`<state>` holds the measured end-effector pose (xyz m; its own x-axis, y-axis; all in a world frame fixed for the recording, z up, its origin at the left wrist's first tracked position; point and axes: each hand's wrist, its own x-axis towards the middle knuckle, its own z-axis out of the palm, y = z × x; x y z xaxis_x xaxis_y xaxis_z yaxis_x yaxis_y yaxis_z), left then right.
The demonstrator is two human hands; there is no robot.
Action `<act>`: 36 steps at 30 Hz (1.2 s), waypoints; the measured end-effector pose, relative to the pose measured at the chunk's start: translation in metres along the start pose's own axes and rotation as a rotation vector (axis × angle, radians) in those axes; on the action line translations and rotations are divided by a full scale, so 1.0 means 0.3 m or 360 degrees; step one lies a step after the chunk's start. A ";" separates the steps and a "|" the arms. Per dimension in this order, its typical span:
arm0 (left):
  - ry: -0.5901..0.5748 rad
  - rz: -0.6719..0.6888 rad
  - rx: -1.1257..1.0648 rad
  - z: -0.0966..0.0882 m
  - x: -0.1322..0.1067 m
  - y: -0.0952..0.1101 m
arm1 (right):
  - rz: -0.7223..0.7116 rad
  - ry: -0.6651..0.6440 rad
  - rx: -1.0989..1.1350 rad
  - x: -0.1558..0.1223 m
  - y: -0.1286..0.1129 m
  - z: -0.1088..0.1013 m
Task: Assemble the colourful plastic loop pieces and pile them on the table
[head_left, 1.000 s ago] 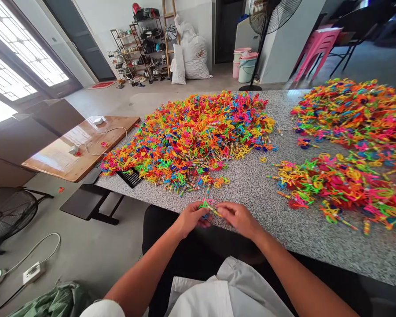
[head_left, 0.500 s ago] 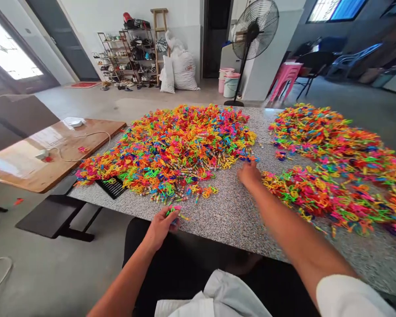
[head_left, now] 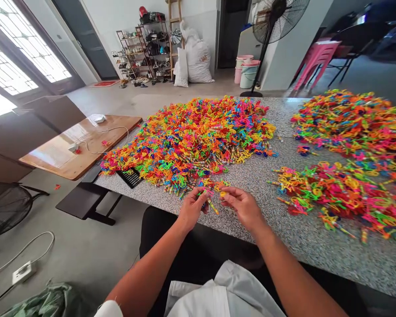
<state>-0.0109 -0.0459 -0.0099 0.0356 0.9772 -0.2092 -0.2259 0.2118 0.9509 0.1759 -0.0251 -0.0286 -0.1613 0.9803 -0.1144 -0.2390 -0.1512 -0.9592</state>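
Note:
My left hand [head_left: 191, 210] is closed on a few small plastic pieces, with pink and green loops at the fingertips. From it a thin yellow patterned stick [head_left: 214, 208] points out toward my right hand. My right hand [head_left: 246, 210] is a little to the right, thumb and fingers pinching a small yellow-orange plastic piece [head_left: 223, 194]. Both hands are above the front edge of the speckled table [head_left: 255, 180]. Just beyond them lies a large heap of multicoloured looped plastic pieces [head_left: 191, 136]. Fingers partly hide what each hand grips.
More such pieces lie in a right-hand pile [head_left: 346, 193] and a back-right pile [head_left: 353, 116]. A black slotted tray [head_left: 130, 178] sticks out under the heap. Left stands a wooden board [head_left: 62, 152]; a standing fan [head_left: 267, 39] is behind the table.
My right hand has come back from the gap between the piles to beside my left hand, now with a small yellow-orange piece. The view has turned left.

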 end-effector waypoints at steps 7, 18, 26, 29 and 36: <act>-0.0062 0.0055 0.0090 0.060 0.001 -0.012 | -0.0152 0.0018 -0.0104 -0.085 -0.002 0.014; -0.0053 -0.0107 -0.0141 0.082 0.001 0.019 | 0.0000 0.0382 0.0423 -0.106 -0.014 0.039; -0.0142 -0.0167 -0.0174 0.091 -0.001 0.007 | -0.0106 0.0341 0.0231 -0.101 0.036 0.061; -0.0097 -0.0140 -0.0137 0.097 0.003 -0.001 | -0.0127 0.0337 0.0204 -0.108 0.042 0.067; -0.0113 -0.0089 -0.0018 0.094 0.006 -0.010 | -0.0060 0.0410 0.0265 -0.111 0.034 0.064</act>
<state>0.0174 -0.0444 -0.0066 0.1171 0.9624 -0.2450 -0.2324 0.2664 0.9354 0.1605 -0.0616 -0.0297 0.0936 0.9823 -0.1619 -0.3976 -0.1122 -0.9107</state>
